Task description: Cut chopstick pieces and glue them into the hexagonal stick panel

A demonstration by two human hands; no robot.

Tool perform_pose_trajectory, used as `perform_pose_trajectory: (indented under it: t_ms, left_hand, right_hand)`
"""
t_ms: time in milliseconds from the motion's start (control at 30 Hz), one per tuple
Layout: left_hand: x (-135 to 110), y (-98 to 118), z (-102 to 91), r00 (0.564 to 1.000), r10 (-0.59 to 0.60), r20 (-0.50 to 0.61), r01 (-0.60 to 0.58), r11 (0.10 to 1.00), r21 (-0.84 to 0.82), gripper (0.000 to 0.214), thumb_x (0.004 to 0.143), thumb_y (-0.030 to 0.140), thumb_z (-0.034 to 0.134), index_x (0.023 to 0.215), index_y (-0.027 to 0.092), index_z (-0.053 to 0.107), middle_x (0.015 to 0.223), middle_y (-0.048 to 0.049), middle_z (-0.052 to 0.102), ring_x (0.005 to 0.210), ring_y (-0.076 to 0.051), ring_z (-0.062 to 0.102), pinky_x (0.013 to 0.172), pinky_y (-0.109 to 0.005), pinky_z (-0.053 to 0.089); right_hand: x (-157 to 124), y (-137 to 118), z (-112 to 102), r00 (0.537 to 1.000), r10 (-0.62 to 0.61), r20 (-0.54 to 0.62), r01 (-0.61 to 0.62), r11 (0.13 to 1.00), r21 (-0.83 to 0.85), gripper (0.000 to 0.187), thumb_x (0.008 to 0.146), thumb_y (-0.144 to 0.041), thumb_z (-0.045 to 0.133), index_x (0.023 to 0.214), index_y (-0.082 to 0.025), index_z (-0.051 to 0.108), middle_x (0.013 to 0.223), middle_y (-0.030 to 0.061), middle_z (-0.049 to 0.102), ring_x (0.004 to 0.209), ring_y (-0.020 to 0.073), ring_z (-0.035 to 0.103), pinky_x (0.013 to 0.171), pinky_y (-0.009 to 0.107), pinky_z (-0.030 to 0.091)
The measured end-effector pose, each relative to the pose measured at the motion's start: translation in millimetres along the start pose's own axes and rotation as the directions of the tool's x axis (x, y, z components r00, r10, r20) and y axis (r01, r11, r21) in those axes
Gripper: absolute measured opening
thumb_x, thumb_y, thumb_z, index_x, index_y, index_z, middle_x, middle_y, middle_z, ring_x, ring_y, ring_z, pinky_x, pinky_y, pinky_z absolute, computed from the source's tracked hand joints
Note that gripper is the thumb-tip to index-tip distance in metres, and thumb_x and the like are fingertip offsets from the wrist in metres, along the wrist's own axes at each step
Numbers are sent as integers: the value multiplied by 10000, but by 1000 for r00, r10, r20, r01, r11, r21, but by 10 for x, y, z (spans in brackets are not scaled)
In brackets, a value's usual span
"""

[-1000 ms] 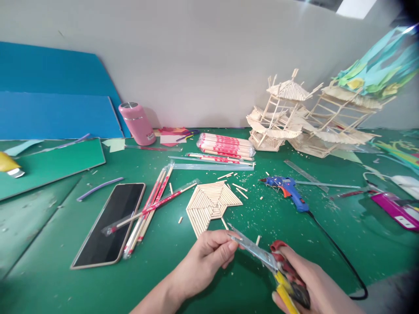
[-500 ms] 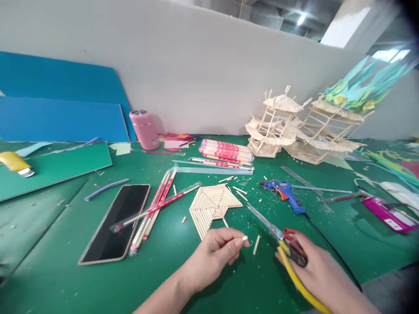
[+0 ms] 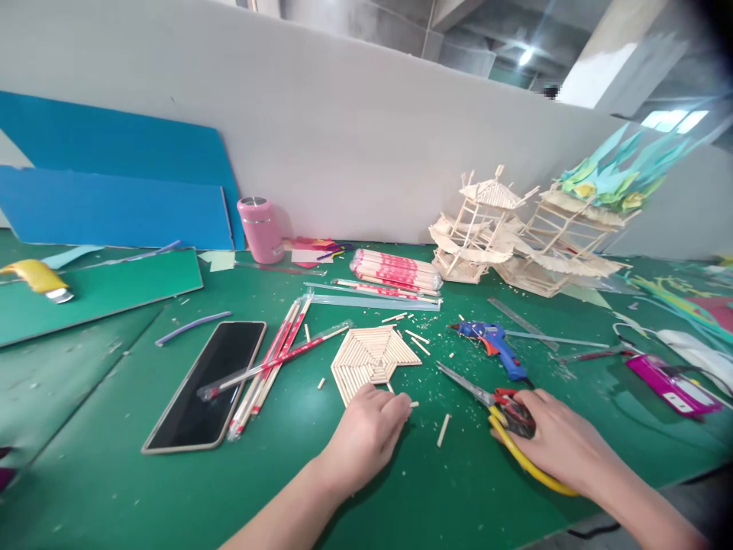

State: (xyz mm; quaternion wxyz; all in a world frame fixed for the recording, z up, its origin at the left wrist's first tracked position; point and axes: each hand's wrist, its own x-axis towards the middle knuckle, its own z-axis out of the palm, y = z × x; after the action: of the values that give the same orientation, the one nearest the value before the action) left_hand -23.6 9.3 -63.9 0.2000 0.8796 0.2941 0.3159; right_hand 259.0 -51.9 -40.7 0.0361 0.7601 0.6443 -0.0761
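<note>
My left hand is closed palm down, pinching a short wooden stick piece whose end shows at the fingertips. It is right at the lower edge of a web-like panel of wooden sticks, hiding part of it. A gap shows in the panel's right side. My right hand is closed on shears with red and yellow handles, low over the table, blades pointing away to the left. One loose stick piece lies between my hands.
A blue glue gun lies beyond the shears. Left are a phone and wrapped sticks. Behind stand a stick bundle, a pink flask and stick pavilion models. A magenta power strip lies right.
My left hand has moved left to the panel's lower edge and turned palm down with the stick piece. My right hand has shifted slightly with the shears. The view has tilted a little.
</note>
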Motion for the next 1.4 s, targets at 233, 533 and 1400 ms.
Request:
perform_pose_trajectory:
  t_ms: [233, 533, 1400]
  left_hand:
    - [-13, -53, -40, 998, 35, -42, -32, 996, 85, 158, 884, 127, 382, 937, 128, 531, 640, -48, 571, 561, -152, 486, 564, -280, 380]
    - [-22, 43, -40, 995, 86, 49, -92, 987, 133, 165, 889, 135, 370, 938, 142, 528, 585, -19, 553, 512, -137, 454, 539, -275, 371]
    - [0, 103, -69, 994, -83, -68, 86, 996, 34, 108, 846, 81, 439, 878, 142, 523, 622, -19, 547, 554, -131, 433, 578, -283, 390]
  right_hand:
    - [-29, 178, -343, 990, -139, 3, 137, 981, 134, 337, 717, -431, 595, 1014, -279, 556, 978, 10, 609, 880, 187, 599, 717, 269, 468]
    - [37, -909, -155, 686, -533, -494, 720, 596, 356, 267, 794, -155, 533, 1047, -231, 570, 917, 52, 624, 810, 152, 616, 696, 236, 518]
    - [265, -982, 74, 732, -462, -502, 682, 499, 535, 85, 825, -145, 517, 854, -193, 581, 760, 23, 608, 700, 134, 594, 617, 239, 497]
